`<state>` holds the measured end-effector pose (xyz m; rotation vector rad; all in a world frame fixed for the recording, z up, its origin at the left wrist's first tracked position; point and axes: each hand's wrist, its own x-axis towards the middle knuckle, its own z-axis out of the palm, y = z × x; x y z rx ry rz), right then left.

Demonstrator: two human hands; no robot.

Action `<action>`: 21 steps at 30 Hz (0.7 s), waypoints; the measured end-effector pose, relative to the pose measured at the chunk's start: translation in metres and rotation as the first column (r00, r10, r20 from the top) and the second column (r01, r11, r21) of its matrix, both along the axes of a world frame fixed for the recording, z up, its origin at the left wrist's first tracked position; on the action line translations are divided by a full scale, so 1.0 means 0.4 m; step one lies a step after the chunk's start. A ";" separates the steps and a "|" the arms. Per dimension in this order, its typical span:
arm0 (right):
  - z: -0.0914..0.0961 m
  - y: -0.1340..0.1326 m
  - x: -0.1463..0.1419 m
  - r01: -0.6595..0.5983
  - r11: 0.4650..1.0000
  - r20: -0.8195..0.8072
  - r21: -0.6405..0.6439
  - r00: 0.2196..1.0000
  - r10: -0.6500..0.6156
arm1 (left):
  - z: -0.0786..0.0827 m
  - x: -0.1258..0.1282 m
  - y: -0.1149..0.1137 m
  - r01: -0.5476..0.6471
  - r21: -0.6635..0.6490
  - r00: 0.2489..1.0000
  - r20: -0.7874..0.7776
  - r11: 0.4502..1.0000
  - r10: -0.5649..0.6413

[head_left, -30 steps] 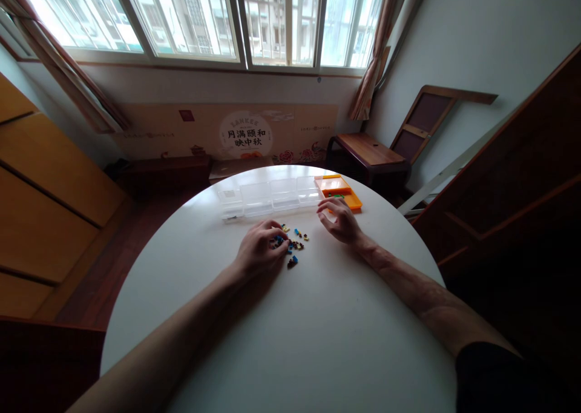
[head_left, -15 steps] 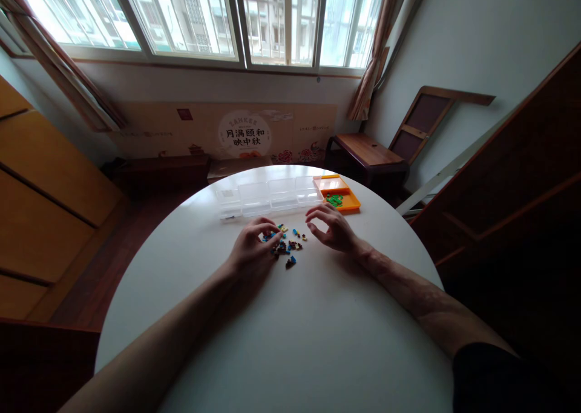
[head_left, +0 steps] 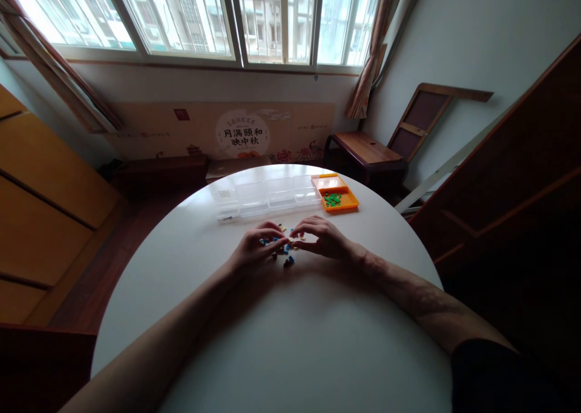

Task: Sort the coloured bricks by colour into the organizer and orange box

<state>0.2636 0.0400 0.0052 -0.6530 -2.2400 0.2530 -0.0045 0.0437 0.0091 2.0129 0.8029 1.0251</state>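
A small heap of tiny coloured bricks [head_left: 285, 252] lies on the round white table [head_left: 290, 340]. My left hand [head_left: 255, 249] rests on the heap's left side with its fingers curled and pinched at the bricks. My right hand [head_left: 320, 239] has come in from the right, fingertips pinched together over the heap and almost touching the left hand's fingers. What either pinch holds is too small to make out. Behind the hands stands a row of clear plastic compartment boxes [head_left: 267, 196], and at its right end an orange tray [head_left: 345, 203] with green bricks [head_left: 333, 199] in it.
A dark wooden chair [head_left: 365, 152] stands behind the table on the right, under the window. A leaning wooden frame [head_left: 426, 116] rests against the right wall. Wooden cabinets [head_left: 40, 201] line the left side. A printed cardboard panel [head_left: 240, 131] leans below the window.
My right hand has moved left from beside the orange tray to the brick heap and closed its fingers. My left hand stayed on the heap. The green bricks in the tray are now uncovered.
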 end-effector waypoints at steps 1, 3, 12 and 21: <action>0.001 -0.001 -0.001 -0.009 1.000 -0.012 -0.010 1.000 0.009 | 0.001 0.000 0.000 0.008 0.002 1.000 0.004 1.000 -0.008; 0.001 -0.003 -0.003 -0.020 1.000 -0.016 -0.025 1.000 0.019 | 0.002 0.002 -0.001 0.016 0.006 1.000 0.016 1.000 -0.016; -0.009 -0.005 -0.009 -0.058 0.992 -0.039 -0.114 0.998 0.053 | 0.001 0.006 -0.008 0.075 -0.036 0.996 0.047 0.997 -0.073; -0.004 -0.001 0.008 -0.040 0.968 -0.210 -0.246 0.978 -0.014 | 0.011 0.000 -0.009 -0.039 0.051 0.999 0.011 0.998 0.039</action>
